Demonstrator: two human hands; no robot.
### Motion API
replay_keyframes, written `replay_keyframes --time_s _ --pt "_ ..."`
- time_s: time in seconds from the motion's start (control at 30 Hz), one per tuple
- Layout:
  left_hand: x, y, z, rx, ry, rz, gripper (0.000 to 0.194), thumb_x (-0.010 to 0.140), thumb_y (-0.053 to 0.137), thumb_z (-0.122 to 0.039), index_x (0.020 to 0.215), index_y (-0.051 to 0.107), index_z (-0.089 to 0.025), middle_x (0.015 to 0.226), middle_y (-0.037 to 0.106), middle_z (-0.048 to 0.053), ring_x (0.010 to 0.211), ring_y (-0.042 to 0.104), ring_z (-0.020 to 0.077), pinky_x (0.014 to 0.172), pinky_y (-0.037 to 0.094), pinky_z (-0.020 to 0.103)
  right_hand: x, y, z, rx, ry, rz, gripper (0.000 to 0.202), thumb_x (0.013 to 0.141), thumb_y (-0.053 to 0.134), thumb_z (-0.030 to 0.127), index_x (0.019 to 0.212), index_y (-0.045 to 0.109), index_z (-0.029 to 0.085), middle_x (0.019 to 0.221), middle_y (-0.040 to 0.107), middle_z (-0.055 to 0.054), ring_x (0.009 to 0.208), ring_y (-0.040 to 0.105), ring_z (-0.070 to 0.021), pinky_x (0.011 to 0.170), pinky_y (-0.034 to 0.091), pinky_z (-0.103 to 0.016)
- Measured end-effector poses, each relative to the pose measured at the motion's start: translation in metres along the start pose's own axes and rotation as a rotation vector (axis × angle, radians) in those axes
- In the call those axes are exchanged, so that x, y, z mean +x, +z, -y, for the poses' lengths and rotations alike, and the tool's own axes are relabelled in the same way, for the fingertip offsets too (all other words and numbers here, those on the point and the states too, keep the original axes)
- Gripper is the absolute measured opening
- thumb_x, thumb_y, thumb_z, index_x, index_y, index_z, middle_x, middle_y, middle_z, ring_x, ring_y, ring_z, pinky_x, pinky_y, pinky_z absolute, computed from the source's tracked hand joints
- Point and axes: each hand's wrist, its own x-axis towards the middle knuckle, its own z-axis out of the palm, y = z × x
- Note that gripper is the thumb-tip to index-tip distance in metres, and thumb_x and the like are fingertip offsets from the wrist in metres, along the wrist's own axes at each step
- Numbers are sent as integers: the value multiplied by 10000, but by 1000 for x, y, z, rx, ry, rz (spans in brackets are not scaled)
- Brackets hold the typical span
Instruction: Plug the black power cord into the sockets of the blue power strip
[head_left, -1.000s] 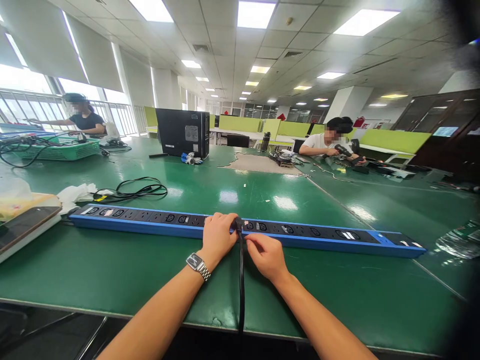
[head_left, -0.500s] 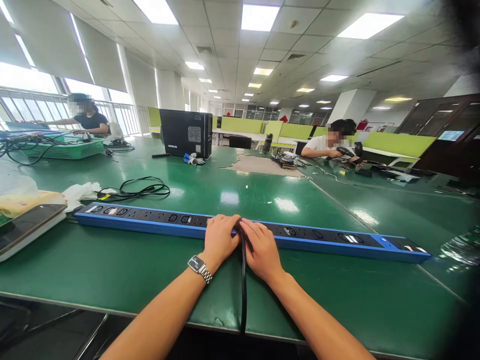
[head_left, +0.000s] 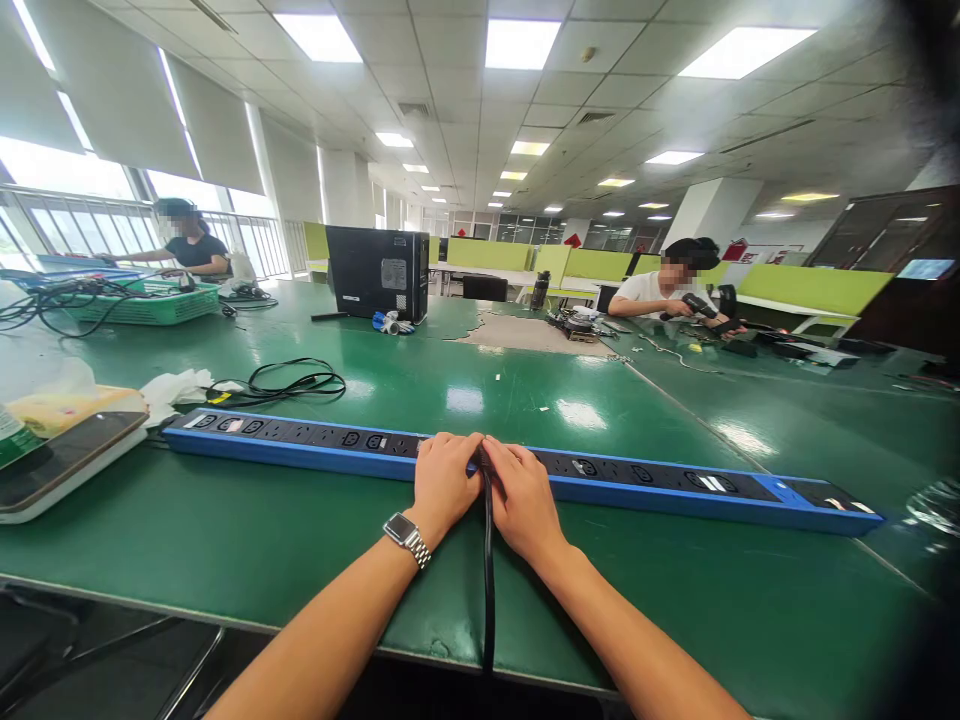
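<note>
A long blue power strip (head_left: 300, 455) with black sockets lies across the green table. At its middle, my left hand (head_left: 448, 480) and my right hand (head_left: 523, 498) meet, fingers closed around the end of a black cable (head_left: 489, 590). The fingers cover the cable's plug end and part of the strip, so whether the plug sits in a socket cannot be seen. From the hands the cable runs down over the table's near edge. A watch (head_left: 407, 539) is on my left wrist.
A phone (head_left: 67, 465) and white tissue (head_left: 176, 392) lie at the left. Behind the strip is a coiled black cable (head_left: 292, 380). Farther back stand a black computer case (head_left: 377, 275) and a green basket (head_left: 150, 305). Two people sit across the table.
The view has shifted slightly, so the strip and table items appear a little farther right. Both hands keep their hold at the cable end.
</note>
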Motion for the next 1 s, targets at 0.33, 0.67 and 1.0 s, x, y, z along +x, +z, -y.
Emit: replay_keyframes --time_s 0.33,0.67,1.0 --pt "0 1 1 9 22 -20 322 874 558 -227 1189 624 -242 1098 722 41 1040 583 231 903 390 400 -4 -1 4 15 13 -5 581 828 461 117 1404 481 186 1265 644 -98 1132 546 -261 954 456 -444" --pt "-2 4 3 -23 24 -46 365 860 577 -219 1225 598 -236 1123 718 37 1053 585 232 925 394 400 -4 -2 3 34 32 40 568 844 501 173 1411 458 190 1292 620 -98 1153 544 -255 979 437 -445" --pt "-1 2 3 -52 2 -14 354 864 560 -209 1212 608 -248 1113 723 28 1049 584 230 908 390 412 -4 -3 5 19 33 33 580 843 489 183 1421 451 216 1265 630 -98 1143 560 -253 983 450 -450"
